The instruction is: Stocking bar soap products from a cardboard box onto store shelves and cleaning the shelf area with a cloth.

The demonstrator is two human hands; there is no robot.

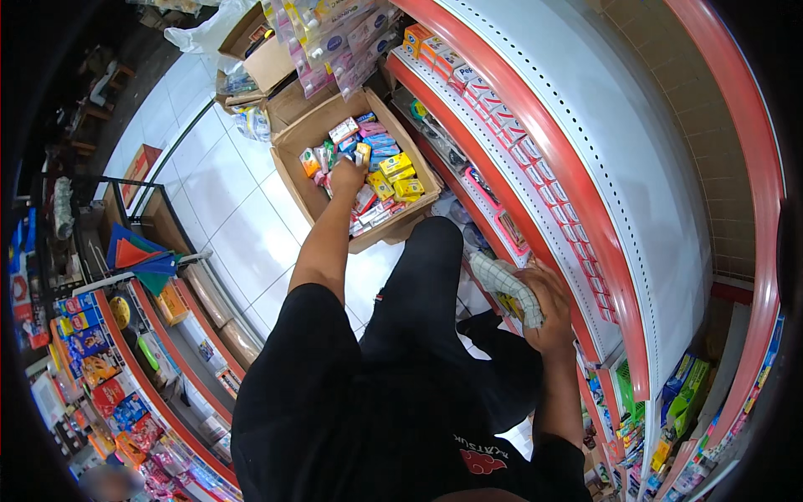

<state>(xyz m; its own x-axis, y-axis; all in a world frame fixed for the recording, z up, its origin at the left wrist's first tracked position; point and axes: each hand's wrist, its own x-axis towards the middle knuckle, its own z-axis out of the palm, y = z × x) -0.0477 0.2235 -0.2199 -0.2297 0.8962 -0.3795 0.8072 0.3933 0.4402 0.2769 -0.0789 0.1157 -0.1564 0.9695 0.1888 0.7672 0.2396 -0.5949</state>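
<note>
My left hand (348, 176) reaches into an open cardboard box (295, 169) on the tiled floor, its fingers down among small packaged cartons. Whether it grips one is hidden. Yellow cartons (395, 164) lie on the right of the pile, with blue packs (381, 145) and a white-and-red carton (344, 130) farther back. At the right, my right hand (552, 307) is closed on a folded checked cloth (511, 282), close against the red-edged shelving. Rows of small red-and-white cartons (542, 172) line the shelf above that hand.
Plastic packs (342, 44) hang over the box's far side. Another cardboard carton (270, 63) stands behind. My bent knee (439, 241) is close to the box's near edge. Stocked shelves (150, 389) stand at lower left, and a bare white shelf (602, 157) rises at right.
</note>
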